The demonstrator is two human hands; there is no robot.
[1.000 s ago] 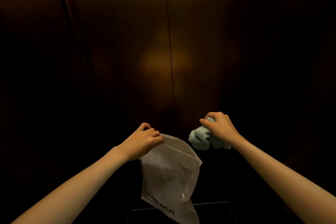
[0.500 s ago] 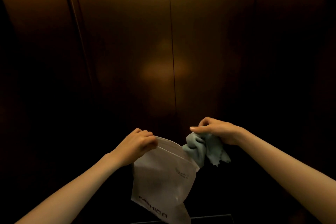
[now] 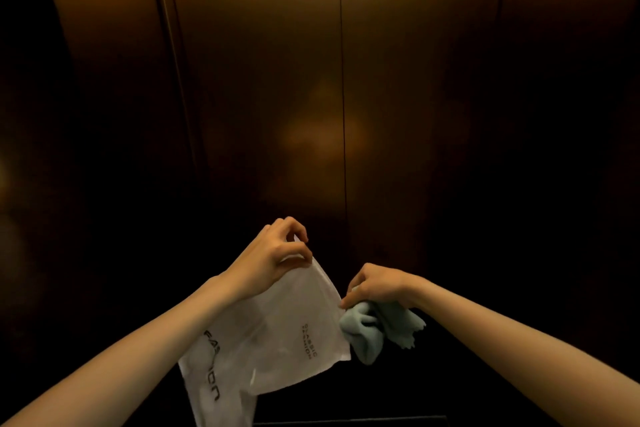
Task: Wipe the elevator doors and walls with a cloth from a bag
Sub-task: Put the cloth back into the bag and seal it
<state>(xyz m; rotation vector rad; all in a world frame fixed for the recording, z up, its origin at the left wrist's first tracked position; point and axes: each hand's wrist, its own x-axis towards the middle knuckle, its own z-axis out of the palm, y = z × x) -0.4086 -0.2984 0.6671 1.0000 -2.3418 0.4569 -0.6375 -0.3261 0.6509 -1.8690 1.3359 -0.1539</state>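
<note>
The left hand (image 3: 273,260) pinches the bag (image 3: 277,333) by its top edge, likely to free the cloth (image 3: 367,333), bunched under the grasping right hand (image 3: 377,284) just beside it, for the doors (image 3: 259,80) ahead.

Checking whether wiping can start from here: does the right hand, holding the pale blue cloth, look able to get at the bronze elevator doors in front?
Probably yes. The right hand grips the pale blue cloth outside the white plastic bag, and nothing stands between it and the bronze elevator doors.
</note>
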